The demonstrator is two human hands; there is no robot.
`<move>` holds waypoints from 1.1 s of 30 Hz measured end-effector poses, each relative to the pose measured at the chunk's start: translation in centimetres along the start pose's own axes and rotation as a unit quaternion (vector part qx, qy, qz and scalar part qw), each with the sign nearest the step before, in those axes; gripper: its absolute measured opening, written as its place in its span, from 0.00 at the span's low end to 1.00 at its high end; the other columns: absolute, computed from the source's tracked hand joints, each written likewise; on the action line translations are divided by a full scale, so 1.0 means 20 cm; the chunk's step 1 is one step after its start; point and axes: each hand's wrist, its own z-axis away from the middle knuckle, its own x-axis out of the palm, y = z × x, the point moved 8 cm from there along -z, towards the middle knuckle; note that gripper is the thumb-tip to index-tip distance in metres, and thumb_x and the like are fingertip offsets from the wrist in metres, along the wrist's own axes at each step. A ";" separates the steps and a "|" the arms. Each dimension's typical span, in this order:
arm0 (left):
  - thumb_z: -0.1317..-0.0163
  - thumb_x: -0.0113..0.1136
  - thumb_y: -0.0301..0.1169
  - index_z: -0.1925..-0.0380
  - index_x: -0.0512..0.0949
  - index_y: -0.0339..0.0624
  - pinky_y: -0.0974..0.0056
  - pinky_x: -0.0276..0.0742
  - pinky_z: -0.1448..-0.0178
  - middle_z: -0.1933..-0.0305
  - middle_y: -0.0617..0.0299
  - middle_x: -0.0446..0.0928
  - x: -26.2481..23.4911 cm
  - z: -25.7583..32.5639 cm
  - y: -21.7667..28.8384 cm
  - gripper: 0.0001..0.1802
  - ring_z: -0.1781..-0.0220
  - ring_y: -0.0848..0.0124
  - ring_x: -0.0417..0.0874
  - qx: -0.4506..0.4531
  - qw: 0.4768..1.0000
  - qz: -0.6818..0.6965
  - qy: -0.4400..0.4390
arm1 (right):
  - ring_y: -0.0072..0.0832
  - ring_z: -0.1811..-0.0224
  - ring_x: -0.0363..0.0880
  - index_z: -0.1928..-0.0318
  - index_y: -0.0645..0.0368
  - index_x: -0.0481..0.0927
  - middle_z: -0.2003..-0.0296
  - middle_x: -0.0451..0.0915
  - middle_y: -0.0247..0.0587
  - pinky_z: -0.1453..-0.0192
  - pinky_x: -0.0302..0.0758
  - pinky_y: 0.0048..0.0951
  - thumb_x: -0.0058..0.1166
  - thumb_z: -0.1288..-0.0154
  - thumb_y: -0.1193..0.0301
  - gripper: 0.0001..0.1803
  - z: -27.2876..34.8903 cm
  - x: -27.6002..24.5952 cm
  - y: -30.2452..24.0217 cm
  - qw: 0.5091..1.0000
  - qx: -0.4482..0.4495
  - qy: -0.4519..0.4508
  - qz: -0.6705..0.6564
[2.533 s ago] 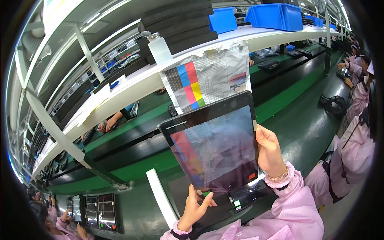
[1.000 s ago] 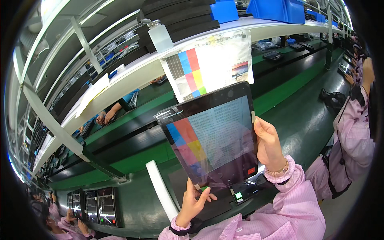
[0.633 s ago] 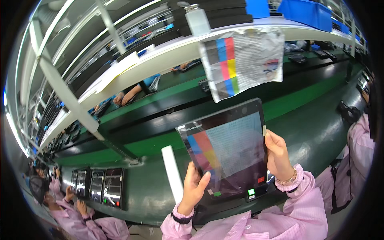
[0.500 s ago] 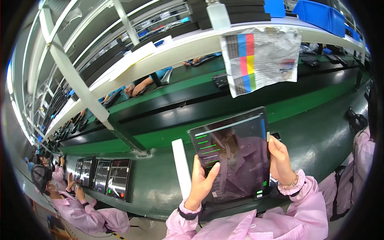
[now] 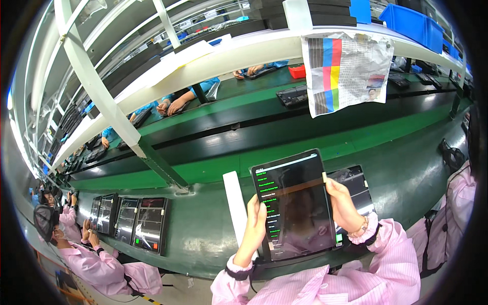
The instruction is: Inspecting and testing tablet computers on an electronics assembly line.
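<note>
A dark tablet (image 5: 296, 203) was held upright in the lower centre of the frame, above the green workbench (image 5: 203, 229). The left hand (image 5: 252, 230) was clamped on its left edge, thumb laid over the screen margin and fingers wrapped behind. The right hand (image 5: 343, 204) was closed on the right edge, fingers curled round the rim. Green lines of text were shown on the left part of the screen. A white strip (image 5: 236, 206) was seen lying just left of the tablet, and another tablet (image 5: 356, 185) lay behind it on the right. A colour chart sheet (image 5: 345, 71) was hung from the shelf in the upper right. A row of tablets (image 5: 129, 223) was laid out at the lower left, beside a seated person in pink (image 5: 91, 259)
</note>
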 end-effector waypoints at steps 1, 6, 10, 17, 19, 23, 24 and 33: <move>0.31 0.46 0.34 0.41 0.61 0.36 0.64 0.59 0.37 0.40 0.51 0.63 -0.03 0.05 -0.03 0.22 0.40 0.64 0.65 -0.001 1.000 0.000 -0.002 | 0.21 0.55 0.75 0.48 0.63 0.71 0.56 0.76 0.34 0.48 0.71 0.24 0.39 0.28 0.68 0.15 -0.03 -0.01 0.06 0.999 0.035 -0.005 -0.030; 0.49 0.60 0.24 0.46 0.64 0.34 0.51 0.58 0.34 0.38 0.45 0.60 -0.25 0.42 -0.12 0.29 0.35 0.48 0.59 0.008 0.882 -0.467 -0.061 | 0.22 0.44 0.65 0.52 0.62 0.74 0.51 0.74 0.34 0.37 0.55 0.27 0.45 0.31 0.65 0.14 -0.14 -0.15 0.29 0.989 0.114 0.080 0.041; 0.56 0.58 0.24 0.42 0.65 0.43 0.50 0.58 0.35 0.33 0.51 0.56 -0.21 0.60 -0.17 0.34 0.32 0.49 0.56 -0.056 0.888 -0.445 -0.099 | 0.24 0.35 0.53 0.46 0.62 0.70 0.42 0.67 0.36 0.30 0.42 0.31 0.46 0.32 0.60 0.21 -0.17 -0.16 0.36 0.972 0.185 0.132 0.060; 0.55 0.61 0.32 0.48 0.68 0.41 0.46 0.63 0.43 0.33 0.49 0.56 -0.16 0.64 -0.15 0.30 0.32 0.50 0.57 -0.083 0.821 -0.561 -0.065 | 0.23 0.41 0.64 0.40 0.62 0.67 0.43 0.69 0.38 0.37 0.60 0.26 0.44 0.30 0.66 0.22 -0.13 -0.28 -0.20 0.985 -0.034 0.008 0.166; 0.54 0.63 0.33 0.59 0.71 0.40 0.48 0.66 0.49 0.37 0.48 0.60 -0.19 0.64 -0.12 0.20 0.35 0.50 0.61 -0.070 0.801 -0.594 -0.003 | 0.22 0.40 0.64 0.44 0.61 0.71 0.43 0.70 0.36 0.37 0.60 0.27 0.43 0.31 0.68 0.18 -0.01 -0.37 -0.36 0.979 -0.049 0.015 0.197; 0.54 0.60 0.22 0.69 0.69 0.39 0.50 0.64 0.49 0.42 0.50 0.65 -0.31 0.64 -0.17 0.12 0.44 0.50 0.65 -0.023 0.800 -0.594 0.075 | 0.23 0.41 0.66 0.47 0.61 0.73 0.47 0.73 0.35 0.38 0.61 0.28 0.44 0.32 0.68 0.16 0.26 -0.68 -0.50 0.960 -0.023 0.081 0.266; 0.54 0.60 0.22 0.68 0.70 0.39 0.51 0.64 0.48 0.43 0.49 0.65 -0.27 0.61 -0.12 0.12 0.45 0.50 0.66 -0.002 0.804 -0.587 0.094 | 0.23 0.41 0.66 0.47 0.61 0.73 0.47 0.73 0.35 0.38 0.61 0.28 0.44 0.32 0.68 0.16 0.33 -0.77 -0.50 0.960 -0.023 0.083 0.267; 0.55 0.58 0.26 0.63 0.76 0.44 0.54 0.71 0.56 0.44 0.53 0.68 0.66 0.39 0.01 0.15 0.55 0.51 0.71 0.154 0.827 -0.534 -0.084 | 0.26 0.53 0.73 0.50 0.60 0.74 0.53 0.73 0.39 0.53 0.72 0.25 0.47 0.35 0.71 0.14 0.53 -1.11 -0.21 0.908 0.058 0.131 0.393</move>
